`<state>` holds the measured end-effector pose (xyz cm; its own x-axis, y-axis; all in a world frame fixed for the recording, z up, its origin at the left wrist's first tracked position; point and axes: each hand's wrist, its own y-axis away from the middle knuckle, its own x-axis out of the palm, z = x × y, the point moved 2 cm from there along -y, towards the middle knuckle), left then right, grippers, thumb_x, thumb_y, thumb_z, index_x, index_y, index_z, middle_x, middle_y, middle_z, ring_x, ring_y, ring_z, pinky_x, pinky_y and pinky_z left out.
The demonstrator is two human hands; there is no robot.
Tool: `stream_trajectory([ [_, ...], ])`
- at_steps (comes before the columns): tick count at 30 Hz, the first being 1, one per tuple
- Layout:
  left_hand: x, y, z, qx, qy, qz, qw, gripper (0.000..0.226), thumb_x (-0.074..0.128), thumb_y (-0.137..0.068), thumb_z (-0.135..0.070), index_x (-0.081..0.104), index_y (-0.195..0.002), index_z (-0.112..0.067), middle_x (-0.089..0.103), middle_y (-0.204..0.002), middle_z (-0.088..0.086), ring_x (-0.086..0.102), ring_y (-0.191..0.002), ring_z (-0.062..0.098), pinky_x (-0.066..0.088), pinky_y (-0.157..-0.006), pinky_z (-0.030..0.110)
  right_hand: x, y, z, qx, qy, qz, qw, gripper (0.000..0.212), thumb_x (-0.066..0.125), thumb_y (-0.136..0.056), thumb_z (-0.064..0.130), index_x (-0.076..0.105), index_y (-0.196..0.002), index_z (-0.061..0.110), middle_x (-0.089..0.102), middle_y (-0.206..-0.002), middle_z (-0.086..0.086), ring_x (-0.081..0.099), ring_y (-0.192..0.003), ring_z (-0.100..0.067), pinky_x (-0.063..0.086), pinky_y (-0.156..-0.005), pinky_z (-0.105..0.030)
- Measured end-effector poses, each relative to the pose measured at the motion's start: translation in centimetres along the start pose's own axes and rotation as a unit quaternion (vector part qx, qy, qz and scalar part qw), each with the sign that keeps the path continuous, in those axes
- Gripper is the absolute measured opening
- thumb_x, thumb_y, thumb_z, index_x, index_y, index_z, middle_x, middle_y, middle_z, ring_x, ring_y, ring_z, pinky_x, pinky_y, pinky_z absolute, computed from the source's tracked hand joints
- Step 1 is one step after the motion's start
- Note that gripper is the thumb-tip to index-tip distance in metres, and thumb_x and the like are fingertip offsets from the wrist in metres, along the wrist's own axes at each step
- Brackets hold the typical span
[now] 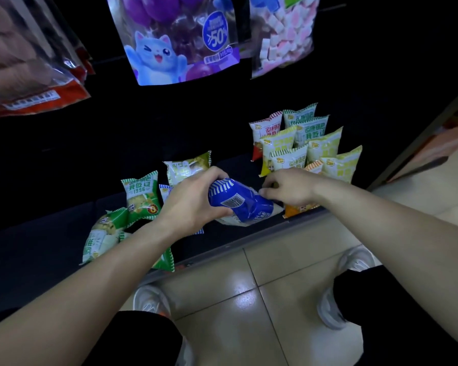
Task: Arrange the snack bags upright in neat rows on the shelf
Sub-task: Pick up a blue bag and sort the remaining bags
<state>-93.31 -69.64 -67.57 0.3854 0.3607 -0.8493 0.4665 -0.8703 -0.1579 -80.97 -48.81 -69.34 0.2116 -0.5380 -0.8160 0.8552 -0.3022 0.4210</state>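
Person crouches at a low dark shelf. Main risk from here: the blue snack bag lies on its side, pinched only at its striped top seal, and slick film could slide out or the bag could flop as it is turned upright; a sweep of either forearm could also topple the standing rows of yellow, green and red-trimmed bags at right rear, which look light and lean on each other. The loose green bags at left lie tumbled and overlapping under the left forearm, easy to drag off the shelf lip. Left hand is closed around the blue bag's upper end, fingers curled over the seal, thumb below. Right hand rests just beside the bag's other end, fingers bent down among the front bags near an orange bag; whether it grips anything, cannot tell. Blue bag sits between both hands, near the shelf front.
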Motion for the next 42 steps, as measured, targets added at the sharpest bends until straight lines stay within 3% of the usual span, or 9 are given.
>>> stream_trajectory([
  [5, -0.5, -0.1, 0.6, 0.007, -0.007, -0.040, 0.999, 0.055, 0.080, -0.065, -0.051, 0.044, -0.106, -0.045, 0.053, -0.099, -0.023, 0.057, -0.086, 0.002, 0.053, -0.066, 0.025, 0.0, -0.1, -1.0, 0.011, 0.006, 0.044, 0.999, 0.041, 0.055, -0.088, 0.062, 0.060, -0.114, 0.031, 0.057, -0.096, 0.013, 0.055, -0.093, -0.014, 0.044, -0.072, -0.031],
  [11, -0.6, 0.0, 0.6, 0.014, -0.008, -0.044, 0.999, 0.055, 0.067, -0.061, -0.065, 0.042, -0.106, -0.044, 0.048, -0.093, -0.030, 0.056, -0.083, 0.000, 0.047, -0.062, 0.020, -0.9, 0.1, -1.1, -0.065, -0.002, -0.105, 0.992, 0.011, 0.068, -0.088, 0.043, 0.064, -0.086, 0.032, 0.062, -0.080, 0.012, 0.056, -0.073, -0.001, 0.037, -0.055, -0.021],
  [15, -0.5, 0.5, 0.9, -0.005, 0.018, -0.005, 1.000, 0.060, 0.066, -0.058, -0.071, 0.042, -0.108, -0.047, 0.054, -0.100, -0.028, 0.058, -0.088, -0.001, 0.054, -0.070, 0.027, -1.4, 0.3, -1.0, -0.066, -0.024, -0.151, 0.986, 0.022, 0.072, -0.087, 0.036, 0.059, -0.069, 0.035, 0.064, -0.075, 0.011, 0.061, -0.073, -0.008, 0.048, -0.060, -0.028],
  [20, 0.2, 1.3, 1.5, -0.013, 0.032, 0.127, 0.991, 0.065, 0.070, -0.057, -0.076, 0.046, -0.112, -0.051, 0.056, -0.110, -0.026, 0.055, -0.101, -0.006, 0.049, -0.087, 0.023, -1.7, 0.8, -0.1, -0.093, 0.015, -0.151, 0.984, 0.012, 0.069, -0.089, 0.034, 0.064, -0.079, 0.029, 0.062, -0.079, 0.010, 0.060, -0.078, -0.014, 0.050, -0.067, -0.034],
  [24, 0.4, 0.9, 1.4, -0.033, 0.066, 0.116, 0.990, 0.068, 0.070, -0.062, -0.074, 0.048, -0.121, -0.048, 0.055, -0.116, -0.027, 0.050, -0.106, -0.011, 0.038, -0.082, 0.010, -2.0, 1.6, 1.5, -0.141, 0.055, -0.157, 0.976, 0.006, 0.067, -0.090, 0.031, 0.066, -0.086, 0.027, 0.059, -0.089, 0.009, 0.055, -0.087, -0.016, 0.049, -0.077, -0.040],
  [27, 0.3, 0.1, 1.6, -0.039, 0.079, 0.116, 0.989, 0.078, 0.075, -0.066, -0.067, 0.044, -0.133, -0.043, 0.052, -0.130, -0.020, 0.047, -0.116, -0.005, 0.038, -0.089, 0.015, -1.9, 2.4, 3.1, -0.190, 0.047, -0.170, 0.966, 0.004, 0.067, -0.090, 0.026, 0.071, -0.092, 0.024, 0.058, -0.093, 0.008, 0.054, -0.091, -0.014, 0.047, -0.079, -0.038],
  [32, 0.7, -0.4, 1.7, -0.052, 0.099, 0.226, 0.968, 0.109, 0.084, -0.057, -0.063, 0.023, -0.146, -0.051, 0.035, -0.152, -0.014, 0.032, -0.134, 0.004, 0.031, -0.105, 0.028, -1.1, 3.5, 4.9, -0.250, 0.018, -0.159, 0.955, 0.008, 0.069, -0.089, 0.021, 0.073, -0.095, 0.020, 0.059, -0.097, 0.005, 0.057, -0.092, -0.015, 0.049, -0.081, -0.039],
  [35, 1.6, -0.5, 1.3, -0.044, 0.117, 0.249, 0.960, 0.110, 0.088, -0.053, -0.059, 0.030, -0.144, -0.043, 0.045, -0.143, -0.015, 0.042, -0.129, 0.006, 0.039, -0.106, 0.032, -0.6, 3.8, 5.4, -0.264, -0.005, -0.149, 0.953, 0.006, 0.071, -0.088, 0.019, 0.074, -0.093, 0.021, 0.058, -0.095, 0.006, 0.056, -0.088, -0.010, 0.049, -0.078, -0.034],
  [42, 2.1, -0.8, 1.2, -0.057, 0.043, 0.208, 0.975, 0.069, 0.082, -0.050, -0.068, 0.059, -0.108, -0.039, 0.064, -0.095, -0.019, 0.059, -0.087, 0.001, 0.054, -0.076, 0.034, -0.2, 3.5, 4.9, -0.245, -0.042, -0.114, 0.962, 0.013, 0.072, -0.087, 0.013, 0.074, -0.093, 0.024, 0.059, -0.097, 0.009, 0.057, -0.087, -0.005, 0.051, -0.081, -0.033],
])
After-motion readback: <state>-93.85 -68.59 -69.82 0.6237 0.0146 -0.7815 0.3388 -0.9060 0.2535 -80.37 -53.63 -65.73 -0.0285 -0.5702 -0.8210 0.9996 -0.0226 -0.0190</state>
